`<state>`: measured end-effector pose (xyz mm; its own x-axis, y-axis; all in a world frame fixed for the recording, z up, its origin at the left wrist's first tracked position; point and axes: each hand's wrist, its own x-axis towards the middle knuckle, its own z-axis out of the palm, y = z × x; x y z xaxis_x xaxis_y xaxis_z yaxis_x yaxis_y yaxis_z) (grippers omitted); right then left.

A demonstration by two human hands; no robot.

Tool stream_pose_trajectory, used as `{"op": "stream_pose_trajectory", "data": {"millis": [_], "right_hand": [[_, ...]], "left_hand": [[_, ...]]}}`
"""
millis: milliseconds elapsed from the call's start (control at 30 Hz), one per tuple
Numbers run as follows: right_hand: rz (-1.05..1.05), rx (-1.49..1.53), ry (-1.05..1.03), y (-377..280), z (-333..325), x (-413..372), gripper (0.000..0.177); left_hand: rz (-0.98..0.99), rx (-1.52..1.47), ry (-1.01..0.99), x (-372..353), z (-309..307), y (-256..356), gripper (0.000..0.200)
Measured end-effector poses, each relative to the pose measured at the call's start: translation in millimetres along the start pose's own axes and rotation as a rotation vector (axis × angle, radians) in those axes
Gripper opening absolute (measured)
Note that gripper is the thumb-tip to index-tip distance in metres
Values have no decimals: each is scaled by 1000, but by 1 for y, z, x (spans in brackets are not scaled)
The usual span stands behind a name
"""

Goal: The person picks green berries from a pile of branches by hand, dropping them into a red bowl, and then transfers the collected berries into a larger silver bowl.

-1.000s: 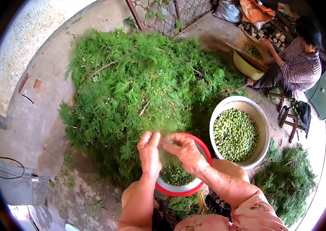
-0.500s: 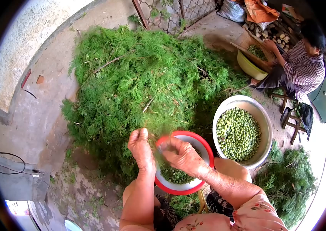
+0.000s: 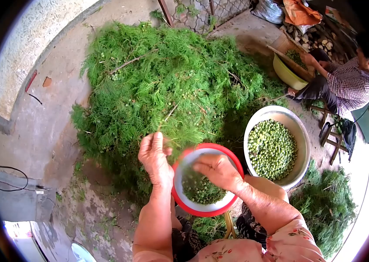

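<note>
My left hand (image 3: pixel 155 159) is closed, thumb and fingers pinching a green leafy sprig (image 3: pixel 184 136) that is partly blurred. Over a red-rimmed white basin (image 3: pixel 176 192), my right hand (image 3: pixel 221 174) is curled with its fingertips together and smeared by motion; what they pinch, if anything, I cannot make out. Small green seed cones (image 3: pixel 204 192) lie inside that basin, below the right hand. Just beyond both hands spreads a large heap of cut evergreen branches (image 3: pixel 149 87).
A large metal basin (image 3: pixel 305 150) of green cones (image 3: pixel 271 150) stands to the right. Another pile of branches (image 3: pixel 324 201) lies at lower right. At upper right a person in a checked shirt (image 3: pixel 352 85) sits by a yellow-green basin (image 3: pixel 287 75) and a woven tray (image 3: pixel 287 43).
My right hand has moved slightly right, away from my left hand, showing more of the cones. The left hand has risen a little with the sprig. The whole view has shifted slightly.
</note>
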<state>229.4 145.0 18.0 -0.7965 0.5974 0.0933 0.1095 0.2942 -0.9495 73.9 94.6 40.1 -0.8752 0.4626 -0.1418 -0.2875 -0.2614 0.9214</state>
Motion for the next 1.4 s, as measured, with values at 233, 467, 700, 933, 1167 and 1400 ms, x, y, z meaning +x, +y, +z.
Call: {"op": "stream_pose_trajectory", "data": {"millis": [233, 467, 700, 933, 1167, 1400], "right_hand": [[374, 316, 202, -12, -4, 15, 18], [552, 74, 324, -20, -59, 24, 15], [234, -760, 235, 60, -167, -11, 10], [454, -1500, -407, 218, -276, -269, 13], [1003, -1023, -221, 119, -208, -188, 20], [348, -1113, -356, 100, -127, -1, 29]], "left_hand": [[-160, 97, -299, -27, 7, -20, 9], [-184, 1, -206, -21, 1, -12, 8], [-340, 149, -608, -37, 2, -28, 7], [-326, 132, -527, -35, -3, -9, 6], [-363, 143, -693, -33, -11, -10, 14], [-349, 126, -653, -23, -19, -7, 14]]}}
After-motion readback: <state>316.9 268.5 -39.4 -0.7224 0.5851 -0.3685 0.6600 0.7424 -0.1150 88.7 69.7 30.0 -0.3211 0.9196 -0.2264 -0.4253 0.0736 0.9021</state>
